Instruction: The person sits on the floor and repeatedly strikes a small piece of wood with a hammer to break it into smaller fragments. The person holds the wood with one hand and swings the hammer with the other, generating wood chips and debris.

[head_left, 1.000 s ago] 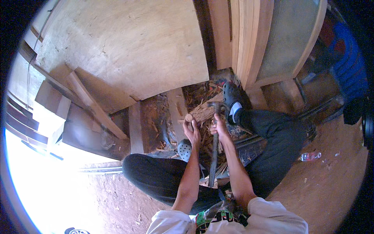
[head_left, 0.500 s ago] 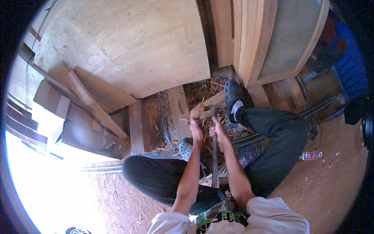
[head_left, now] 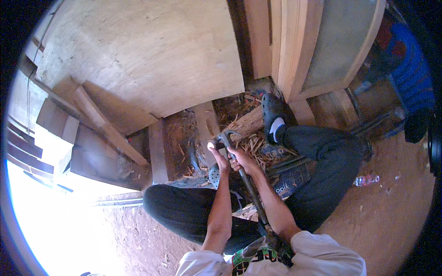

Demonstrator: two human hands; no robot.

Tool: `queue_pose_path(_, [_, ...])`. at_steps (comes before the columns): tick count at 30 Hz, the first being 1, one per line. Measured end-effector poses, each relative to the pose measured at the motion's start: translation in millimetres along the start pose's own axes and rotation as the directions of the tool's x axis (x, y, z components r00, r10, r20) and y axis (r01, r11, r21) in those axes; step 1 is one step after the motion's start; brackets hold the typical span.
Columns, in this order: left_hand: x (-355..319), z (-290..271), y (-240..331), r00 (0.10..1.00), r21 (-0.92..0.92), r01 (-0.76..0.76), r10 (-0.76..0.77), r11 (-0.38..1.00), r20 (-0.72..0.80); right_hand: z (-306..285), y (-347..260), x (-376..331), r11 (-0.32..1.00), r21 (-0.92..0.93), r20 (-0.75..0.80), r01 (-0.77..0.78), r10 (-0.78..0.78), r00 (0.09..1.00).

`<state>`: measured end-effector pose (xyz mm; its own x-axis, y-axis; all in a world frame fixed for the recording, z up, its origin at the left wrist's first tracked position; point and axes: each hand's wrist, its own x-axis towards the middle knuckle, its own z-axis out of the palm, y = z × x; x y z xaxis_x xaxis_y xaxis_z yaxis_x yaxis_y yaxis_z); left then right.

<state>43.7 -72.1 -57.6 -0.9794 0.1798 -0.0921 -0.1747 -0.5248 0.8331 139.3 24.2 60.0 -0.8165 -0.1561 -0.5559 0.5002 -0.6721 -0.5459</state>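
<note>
My right hand is closed around the dark handle of a claw hammer, close under its metal head. The handle slants down toward my lap. My left hand is raised beside the hammer head, its fingers curled. A small pale tip shows at the top of that hand; what it belongs to I cannot make out. The hammer head partly covers the left fingers. Just beyond the hands lies a wooden plank with a slot cut in it. A rough piece of wood lies to its right.
Wood chips litter the ground between my feet. A large plywood panel stands ahead, with framed boards to its right. A loose batten leans at the left. My clogs flank the work. A plastic bottle lies right.
The hammer has swung from upright to slanting, its head moving left toward my left hand. My left hand has shifted slightly left and down. The whole view has drifted a little.
</note>
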Motion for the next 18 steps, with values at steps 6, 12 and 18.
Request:
queue_pose_path(6, [12,6,-25,0.965,0.558,-0.206,0.075,0.804,0.250,-12,-40,-27,0.988,0.119,-0.090,0.099,-0.089,0.992])
queue_pose_path(12, [15,39,8,0.962,0.397,-0.148,0.038,0.906,0.272,-41,-70,-68,0.949,0.183,-0.336,0.258,-0.186,0.923])
queue_pose_path(18, [-1,35,20,0.871,0.164,-0.144,0.204,0.976,-0.446,-43,-91,-88,0.932,0.184,-0.366,0.314,-0.231,0.901])
